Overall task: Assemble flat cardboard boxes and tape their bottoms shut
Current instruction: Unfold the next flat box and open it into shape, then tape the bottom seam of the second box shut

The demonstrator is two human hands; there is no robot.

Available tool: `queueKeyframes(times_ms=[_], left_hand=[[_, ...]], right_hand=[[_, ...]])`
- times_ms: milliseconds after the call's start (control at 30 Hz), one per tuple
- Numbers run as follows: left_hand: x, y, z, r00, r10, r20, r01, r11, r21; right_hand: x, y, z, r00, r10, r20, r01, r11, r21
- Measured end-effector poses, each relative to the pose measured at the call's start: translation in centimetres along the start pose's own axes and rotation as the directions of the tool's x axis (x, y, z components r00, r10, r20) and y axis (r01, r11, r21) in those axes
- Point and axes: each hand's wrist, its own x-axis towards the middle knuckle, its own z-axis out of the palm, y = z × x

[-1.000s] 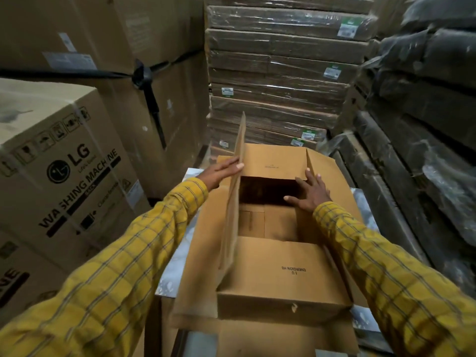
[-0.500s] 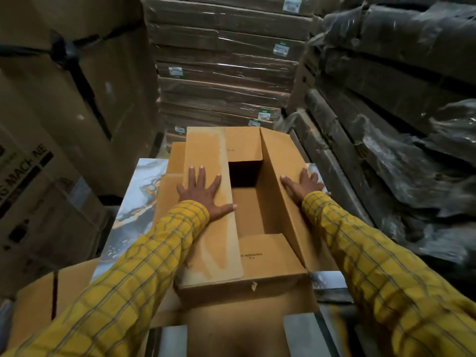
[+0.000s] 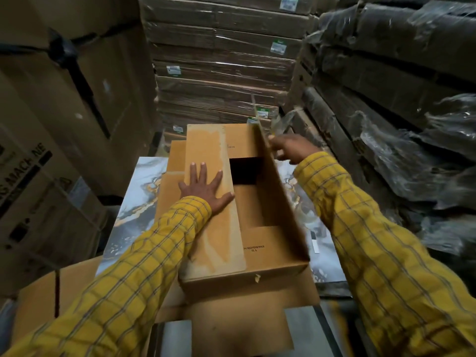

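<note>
- The scene was dim and warm, brightest on the cardboard box at centre.
- The box's inside hole was black with shadow.
- The right hand was motion-blurred.
- Wide-angle distortion bent the stacks; corners fell dark and soft.

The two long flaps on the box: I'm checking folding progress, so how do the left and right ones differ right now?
The left flap lies flat across the box; the right flap stands up. The left hand presses flat on the left flap; the right hand touches the right flap's far top edge. Both are plain brown cardboard.
</note>
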Motion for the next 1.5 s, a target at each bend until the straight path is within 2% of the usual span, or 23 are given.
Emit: queueKeyframes(times_ms=[100, 200, 333, 433, 533, 600, 667, 733, 800, 833, 900, 967, 1033, 1100, 1233, 1333, 1433, 1500], left_hand=[[0.2, -0.2, -0.2, 1.0, 0.001, 0.019, 0.0, 0.999, -0.048], [0.1, 0.1, -0.3, 1.0, -0.008, 0.024, 0.009, 0.998, -0.061], [-0.1, 0.8, 0.1, 1.0, -0.017, -0.002, 0.017, 1.0, 0.017], [0.3, 1.4, 0.7, 0.993, 0.095, -0.068, -0.088, 0.991, 0.105], [1.4, 1.8, 0.7, 0.981, 0.182, -0.065, -0.176, 0.981, 0.086], [2.4, 2.2, 0.4, 0.983, 0.173, -0.061, -0.168, 0.983, 0.069], [3.6, 2.7, -0.2, 0.984, 0.17, -0.051, -0.168, 0.985, 0.039], [4.9, 3.2, -0.7, 0.978, 0.2, -0.052, -0.198, 0.98, 0.029], [6.2, 3.6, -1.0, 0.965, 0.257, -0.055, -0.257, 0.966, 0.023], [6.8, 3.8, -1.1, 0.955, 0.292, -0.059, -0.291, 0.957, 0.01], [7.7, 4.1, -1.1, 0.933, 0.352, -0.074, -0.356, 0.933, -0.054], [8.1, 4.3, -1.0, 0.915, 0.387, -0.114, -0.401, 0.9, -0.171], [8.5, 4.3, -0.7, 0.91, 0.385, -0.152, -0.413, 0.869, -0.274], [8.9, 4.1, -0.3, 0.905, 0.389, -0.173, -0.424, 0.857, -0.293], [9.2, 3.8, -0.1, 0.876, 0.436, -0.206, -0.48, 0.827, -0.292], [9.5, 3.8, -0.2, 0.84, 0.482, -0.248, -0.543, 0.75, -0.378], [10.3, 3.9, -0.7, 0.809, 0.523, -0.269, -0.579, 0.631, -0.516], [11.0, 4.0, -1.1, 0.805, 0.545, -0.233, -0.565, 0.584, -0.583]], right_hand=[[0.3, 3.5, 5.4, 0.99, 0.028, 0.137, 0.002, 0.977, -0.213], [-1.4, 7.4, 10.1, 0.992, 0.022, 0.121, 0.052, 0.817, -0.575], [-3.1, 10.1, 12.8, 0.988, -0.155, -0.023, 0.091, 0.689, -0.719], [-3.1, 11.0, 13.1, 0.981, -0.193, -0.035, 0.1, 0.645, -0.757], [-3.2, 10.9, 13.0, 0.98, -0.197, -0.036, 0.105, 0.66, -0.744], [-3.0, 10.6, 12.5, 0.978, -0.202, -0.06, 0.109, 0.73, -0.675], [-2.3, 10.9, 11.3, 0.949, -0.25, -0.19, 0.138, 0.875, -0.464], [-1.0, 12.1, 9.6, 0.886, -0.24, -0.396, 0.179, 0.966, -0.184], [1.3, 15.2, 7.6, 0.841, -0.061, -0.538, 0.117, 0.991, 0.071], [2.6, 17.1, 6.8, 0.845, 0.057, -0.532, 0.018, 0.991, 0.135], [5.0, 21.7, 6.1, 0.867, 0.257, -0.427, -0.244, 0.966, 0.086], [6.5, 26.2, 6.5, 0.893, 0.355, -0.276, -0.386, 0.92, -0.068], [7.3, 29.9, 7.1, 0.902, 0.404, -0.15, -0.43, 0.864, -0.262], [7.7, 31.8, 7.4, 0.898, 0.432, -0.081, -0.426, 0.808, -0.407], [9.1, 32.8, 7.1, 0.899, 0.436, -0.035, -0.384, 0.749, -0.539], [9.7, 33.0, 7.0, 0.922, 0.381, -0.071, -0.364, 0.789, -0.496], [10.0, 31.9, 6.3, 0.943, 0.295, -0.154, -0.328, 0.904, -0.274], [9.9, 29.9, 5.5, 0.946, 0.198, -0.256, -0.224, 0.972, -0.073]])
